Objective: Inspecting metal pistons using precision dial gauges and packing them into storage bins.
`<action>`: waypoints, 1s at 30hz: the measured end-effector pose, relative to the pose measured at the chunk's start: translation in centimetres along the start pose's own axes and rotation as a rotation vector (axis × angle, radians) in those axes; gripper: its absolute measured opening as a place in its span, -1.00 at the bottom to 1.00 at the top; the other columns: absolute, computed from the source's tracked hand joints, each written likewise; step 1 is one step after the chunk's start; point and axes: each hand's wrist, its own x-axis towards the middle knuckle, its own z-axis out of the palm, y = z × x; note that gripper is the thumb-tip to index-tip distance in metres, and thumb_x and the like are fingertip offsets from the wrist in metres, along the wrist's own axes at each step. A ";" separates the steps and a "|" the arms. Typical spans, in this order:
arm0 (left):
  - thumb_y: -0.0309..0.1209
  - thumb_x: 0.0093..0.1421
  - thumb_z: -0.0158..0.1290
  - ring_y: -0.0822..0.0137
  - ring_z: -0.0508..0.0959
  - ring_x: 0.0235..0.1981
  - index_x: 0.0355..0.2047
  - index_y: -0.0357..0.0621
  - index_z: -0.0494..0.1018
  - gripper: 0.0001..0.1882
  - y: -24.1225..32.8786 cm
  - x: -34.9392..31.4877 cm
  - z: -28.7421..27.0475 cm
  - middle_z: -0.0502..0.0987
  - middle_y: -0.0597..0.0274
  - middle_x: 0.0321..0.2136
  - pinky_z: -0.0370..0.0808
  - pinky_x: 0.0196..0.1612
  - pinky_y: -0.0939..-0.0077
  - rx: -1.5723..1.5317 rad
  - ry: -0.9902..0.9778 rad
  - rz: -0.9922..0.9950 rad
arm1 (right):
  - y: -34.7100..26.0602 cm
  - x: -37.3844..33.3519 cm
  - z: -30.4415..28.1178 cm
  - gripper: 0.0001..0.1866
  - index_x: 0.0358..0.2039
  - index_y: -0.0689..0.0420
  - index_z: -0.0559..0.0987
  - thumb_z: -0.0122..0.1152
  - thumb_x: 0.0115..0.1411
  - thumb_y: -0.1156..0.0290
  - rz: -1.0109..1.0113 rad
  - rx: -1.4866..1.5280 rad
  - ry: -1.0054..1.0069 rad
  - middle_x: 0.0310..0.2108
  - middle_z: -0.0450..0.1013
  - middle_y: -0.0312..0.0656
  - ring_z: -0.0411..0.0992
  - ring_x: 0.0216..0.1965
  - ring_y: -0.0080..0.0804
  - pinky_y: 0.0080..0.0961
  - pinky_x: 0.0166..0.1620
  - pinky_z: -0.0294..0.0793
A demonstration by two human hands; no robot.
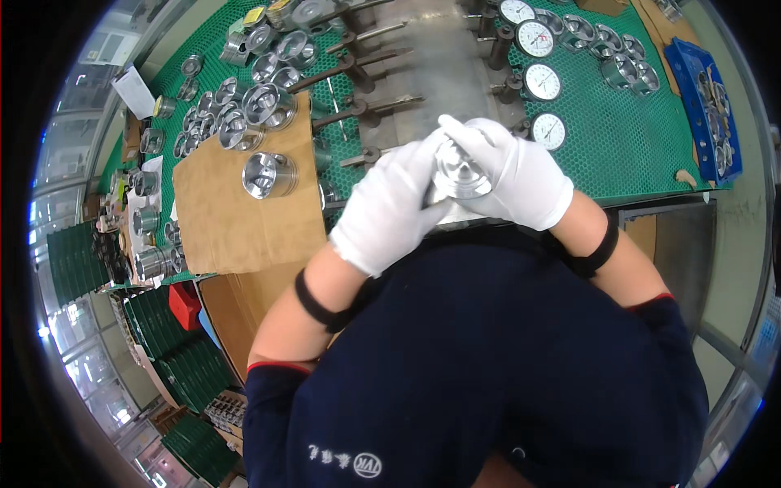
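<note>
In white gloves, my left hand [389,210] and my right hand [522,177] are closed round a shiny metal piston [464,175] at the front edge of the bench. Its bright crown faces up between them; the gloves hide its sides. Just beyond the hands lies a grey metal plate [443,81] with clamp-like posts along both sides. White-faced dial gauges [542,82] stand in a row along its right side. To the left, a single piston [269,176] rests on its side on a sheet of brown cardboard [248,224].
Many pistons [268,106] crowd the green mesh mat [618,154] at the far left. Several more [621,71] stand at the far right. A blue tray [690,89] with metal parts sits at the right edge. Green crates [195,370] are stacked lower left.
</note>
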 end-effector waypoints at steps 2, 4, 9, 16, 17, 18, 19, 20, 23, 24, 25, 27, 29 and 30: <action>-0.34 -0.04 0.32 -0.07 0.48 -0.02 0.29 -0.20 0.19 -0.12 -0.7 0.4 1.7 0.44 -0.08 -0.03 0.46 0.04 0.11 0.113 -0.004 0.060 | 0.3 -0.3 0.2 -0.13 0.33 0.08 0.25 0.37 -0.01 0.30 -0.069 0.100 0.172 0.11 0.39 -0.05 0.55 -0.14 -0.05 -0.28 -0.18 0.59; -0.30 -0.06 0.35 -0.08 0.47 -0.03 0.30 -0.21 0.19 -0.08 -1.3 0.8 3.2 0.42 -0.07 -0.01 0.46 0.02 0.12 0.166 0.171 0.147 | 1.0 -1.5 0.1 -0.18 0.31 0.14 0.27 0.34 0.02 0.33 -0.112 0.119 0.249 0.13 0.38 0.03 0.55 -0.14 -0.03 -0.29 -0.15 0.59; -0.29 -0.06 0.39 -0.09 0.47 0.02 0.30 -0.30 0.17 -0.04 -2.1 2.4 4.0 0.45 -0.13 0.01 0.43 0.10 0.14 0.194 0.178 0.169 | 0.2 -3.7 0.1 -0.19 0.42 0.19 0.00 0.18 0.25 0.45 0.695 1.178 -0.176 -0.17 0.48 0.00 0.60 -0.41 -0.34 -0.45 -0.32 0.64; -0.40 -0.05 0.38 -0.08 0.47 0.03 0.30 -0.29 0.18 -0.08 -2.7 4.0 4.7 0.42 -0.12 0.02 0.45 0.08 0.16 -0.008 0.217 0.199 | 1.0 -3.9 1.1 -0.08 0.44 0.19 -0.33 0.10 0.33 0.41 0.679 1.342 -0.207 -0.10 0.49 0.08 0.61 -0.44 -0.23 -0.45 -0.35 0.66; -0.41 -0.05 0.38 -0.07 0.47 0.03 0.31 -0.30 0.18 -0.07 -2.8 4.1 4.7 0.43 -0.12 0.02 0.45 0.09 0.17 -0.031 0.217 0.194 | 1.1 -4.0 1.2 -0.08 0.45 0.17 -0.32 0.09 0.33 0.40 0.664 1.349 -0.204 -0.09 0.49 0.08 0.61 -0.45 -0.24 -0.46 -0.35 0.66; -0.41 -0.05 0.38 -0.07 0.47 0.03 0.31 -0.30 0.18 -0.07 -2.8 4.2 4.7 0.43 -0.12 0.02 0.45 0.09 0.17 -0.033 0.215 0.195 | 1.1 -4.0 1.2 -0.08 0.45 0.17 -0.32 0.09 0.33 0.40 0.667 1.349 -0.201 -0.09 0.49 0.08 0.61 -0.45 -0.24 -0.46 -0.35 0.66; -0.41 -0.05 0.38 -0.07 0.47 0.03 0.31 -0.31 0.16 -0.06 -2.7 4.3 4.7 0.42 -0.11 0.02 0.45 0.09 0.18 -0.044 0.217 0.198 | 1.1 -4.1 1.2 -0.08 0.45 0.16 -0.32 0.09 0.33 0.40 0.669 1.356 -0.192 -0.09 0.49 0.08 0.61 -0.45 -0.24 -0.46 -0.36 0.66; -0.42 -0.06 0.39 -0.06 0.48 0.03 0.32 -0.32 0.15 -0.04 -2.7 4.4 4.7 0.42 -0.11 0.03 0.46 0.09 0.19 -0.055 0.220 0.200 | 1.1 -4.1 1.2 -0.09 0.45 0.14 -0.32 0.08 0.33 0.41 0.671 1.363 -0.183 -0.09 0.49 0.08 0.61 -0.45 -0.24 -0.46 -0.36 0.66; -0.41 -0.05 0.40 -0.05 0.49 0.02 0.32 -0.33 0.14 -0.04 -2.6 4.4 4.7 0.42 -0.10 0.03 0.47 0.08 0.21 -0.032 0.228 0.196 | 1.2 -4.0 1.2 -0.02 0.46 0.07 -0.31 0.16 0.27 0.45 0.700 1.406 -0.177 -0.23 0.42 -0.04 0.59 -0.48 -0.25 -0.38 -0.38 0.68; -0.41 -0.05 0.40 -0.05 0.49 0.02 0.32 -0.33 0.14 -0.04 -2.5 4.5 4.7 0.42 -0.10 0.03 0.47 0.08 0.21 -0.034 0.227 0.196 | 1.2 -4.0 1.2 -0.02 0.46 0.07 -0.31 0.16 0.27 0.45 0.702 1.406 -0.176 -0.23 0.42 -0.04 0.59 -0.48 -0.25 -0.38 -0.38 0.68; -0.41 -0.04 0.40 -0.05 0.49 0.01 0.32 -0.33 0.14 -0.04 -2.4 4.5 4.6 0.41 -0.10 0.02 0.47 0.07 0.21 -0.031 0.230 0.189 | 1.2 -4.0 1.1 -0.02 0.46 0.08 -0.31 0.16 0.27 0.45 0.689 1.412 -0.175 -0.21 0.42 -0.02 0.59 -0.47 -0.24 -0.39 -0.38 0.68; -0.41 -0.04 0.40 -0.05 0.49 0.01 0.31 -0.33 0.15 -0.05 -2.4 4.5 4.7 0.41 -0.10 0.02 0.47 0.07 0.21 -0.030 0.233 0.181 | 1.2 -3.9 1.1 -0.01 0.46 0.08 -0.32 0.17 0.27 0.45 0.678 1.418 -0.173 -0.20 0.41 0.00 0.60 -0.47 -0.23 -0.39 -0.38 0.68; -0.40 -0.05 0.41 -0.04 0.50 0.00 0.31 -0.32 0.16 -0.05 -2.5 4.5 4.7 0.41 -0.10 0.01 0.48 0.06 0.22 -0.049 0.252 0.195 | 1.2 -3.8 1.1 -0.01 0.46 0.08 -0.33 0.17 0.27 0.44 0.692 1.418 -0.184 -0.17 0.41 0.02 0.60 -0.47 -0.21 -0.38 -0.37 0.68; -0.40 -0.05 0.41 -0.04 0.50 0.00 0.31 -0.32 0.16 -0.05 -2.5 4.4 4.7 0.41 -0.10 0.01 0.48 0.06 0.22 -0.050 0.251 0.195 | 1.2 -3.8 1.2 -0.01 0.46 0.08 -0.33 0.17 0.27 0.44 0.693 1.418 -0.184 -0.17 0.41 0.02 0.60 -0.47 -0.21 -0.38 -0.37 0.68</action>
